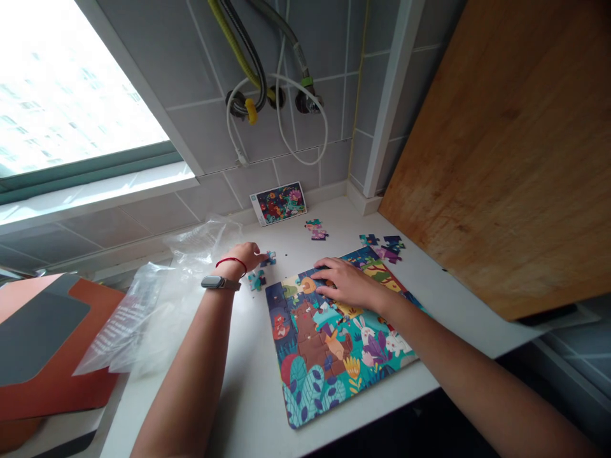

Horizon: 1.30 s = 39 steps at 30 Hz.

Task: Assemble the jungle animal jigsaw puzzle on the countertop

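A colourful jigsaw puzzle (329,356) with a bear, rabbits and leaves lies on the white countertop, largely assembled. My right hand (351,284) rests flat on its upper part, fingers stretched out, hiding some of the picture. Beyond the puzzle's upper left corner, my left hand (248,257) has its fingers closed at a blue puzzle piece (270,258); the fingertips are partly hidden. Just below that hand lies a teal puzzle piece (256,280). The left wrist bears a smart band (220,282) and a red cord.
A picture card (281,203) leans against the tiled wall. Loose pieces (317,229) lie before it, and several more (383,247) sit by the puzzle's upper right. Clear plastic bags (157,312) and an orange-grey box (52,343) are at left; a wooden board (501,159) stands right.
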{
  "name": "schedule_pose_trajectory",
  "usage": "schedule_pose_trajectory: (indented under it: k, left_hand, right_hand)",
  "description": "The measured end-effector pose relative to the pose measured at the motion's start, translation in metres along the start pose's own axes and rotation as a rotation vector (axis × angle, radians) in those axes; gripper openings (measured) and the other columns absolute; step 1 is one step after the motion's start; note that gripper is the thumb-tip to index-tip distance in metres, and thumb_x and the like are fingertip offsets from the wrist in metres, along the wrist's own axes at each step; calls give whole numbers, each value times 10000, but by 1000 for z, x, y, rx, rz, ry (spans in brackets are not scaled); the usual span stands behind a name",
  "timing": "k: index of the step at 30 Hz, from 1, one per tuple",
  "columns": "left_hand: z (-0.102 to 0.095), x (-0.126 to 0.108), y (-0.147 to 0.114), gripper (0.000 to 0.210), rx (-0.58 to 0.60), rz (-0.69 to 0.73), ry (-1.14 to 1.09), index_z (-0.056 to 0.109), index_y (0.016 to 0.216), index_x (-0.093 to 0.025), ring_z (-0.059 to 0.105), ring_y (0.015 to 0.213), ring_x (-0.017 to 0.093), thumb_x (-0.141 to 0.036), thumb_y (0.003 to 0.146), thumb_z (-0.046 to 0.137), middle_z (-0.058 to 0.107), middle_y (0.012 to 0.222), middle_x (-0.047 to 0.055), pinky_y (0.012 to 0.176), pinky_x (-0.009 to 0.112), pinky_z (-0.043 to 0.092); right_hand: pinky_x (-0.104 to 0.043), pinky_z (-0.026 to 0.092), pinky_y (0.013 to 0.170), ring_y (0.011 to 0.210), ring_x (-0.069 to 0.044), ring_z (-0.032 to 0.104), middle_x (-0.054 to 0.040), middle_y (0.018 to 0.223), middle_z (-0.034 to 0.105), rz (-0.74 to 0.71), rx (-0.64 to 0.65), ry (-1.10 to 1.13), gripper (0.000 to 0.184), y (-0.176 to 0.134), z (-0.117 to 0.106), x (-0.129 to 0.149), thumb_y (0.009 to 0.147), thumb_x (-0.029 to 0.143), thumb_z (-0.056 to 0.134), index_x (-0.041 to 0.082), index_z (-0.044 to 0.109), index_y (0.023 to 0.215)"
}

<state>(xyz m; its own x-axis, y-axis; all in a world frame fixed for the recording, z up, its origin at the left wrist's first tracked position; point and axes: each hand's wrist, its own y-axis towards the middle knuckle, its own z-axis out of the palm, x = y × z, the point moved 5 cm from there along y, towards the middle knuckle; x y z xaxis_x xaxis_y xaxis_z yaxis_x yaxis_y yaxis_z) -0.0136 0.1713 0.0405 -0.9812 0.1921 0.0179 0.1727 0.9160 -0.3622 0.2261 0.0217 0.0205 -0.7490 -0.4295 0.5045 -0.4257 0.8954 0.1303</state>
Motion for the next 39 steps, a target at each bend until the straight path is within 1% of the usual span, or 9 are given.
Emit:
schedule_pose_trajectory:
  k: [3,7,11,19,25,29,35,37,39]
  left_hand:
    - [7,2,8,469,-9,11,2,708,1280,-242,716,1133,278,-508,893,705,768,1196,121,851,287,538]
    - [14,4,14,502,-3,30,6,694,1268,-275,713,1132,259,-397,795,805,774,1160,69,838,264,537]
    - [13,5,14,443,4,27,-12,702,1212,-270,736,1042,228,-358,792,811,779,1127,58,780,245,534]
    - [8,1,10,473,-18,10,-52,642,1193,-256,725,1044,225,-304,768,844,778,1143,49,767,251,522]
    - [9,-2,12,456,-46,17,-89,648,1121,-265,731,989,238,-303,725,871,788,1053,33,746,266,508]
    - [13,-11,15,426,-87,59,-150,657,1086,-254,730,958,247,-306,723,874,790,1003,41,706,272,488]
    - [27,-45,16,420,-125,221,-323,668,1076,-242,717,857,207,-455,764,851,780,954,21,664,258,461]
    - [32,-51,18,440,-140,271,-379,679,1068,-237,706,841,203,-513,764,838,767,927,19,670,259,458]
    - [35,-51,20,471,-147,305,-435,690,1054,-228,694,799,200,-557,747,830,750,876,16,655,265,453]
  right_hand:
    - [-451,466,1121,1255,-292,628,-130,1349,674,-3,-1,-2,287,0,-1,0,955,309,705,224,789,1216]
    - [-442,471,1118,1254,-291,628,-135,1351,670,-1,7,-5,291,0,-1,1,953,306,711,216,788,1219]
    - [-440,466,1126,1269,-290,619,-137,1362,663,5,18,1,301,0,-1,1,959,305,705,209,781,1234]
    - [-443,461,1137,1281,-295,611,-138,1372,658,16,29,1,310,-1,-3,3,957,311,715,206,778,1242]
    - [-434,456,1138,1281,-287,609,-129,1380,653,3,23,-11,298,-1,-3,3,966,314,703,225,781,1239]
    - [-432,454,1140,1277,-283,609,-130,1369,656,-1,20,-17,309,-1,-1,1,972,330,697,215,774,1248]
    - [-458,461,1137,1266,-295,619,-131,1375,656,10,16,-17,323,0,2,-2,964,336,703,218,771,1257]
    - [-460,460,1137,1271,-300,617,-131,1381,652,16,23,-15,333,0,2,-3,963,339,706,217,766,1267]
    - [-457,456,1142,1275,-299,616,-129,1384,650,17,28,-14,337,0,3,-3,962,338,709,216,762,1272]
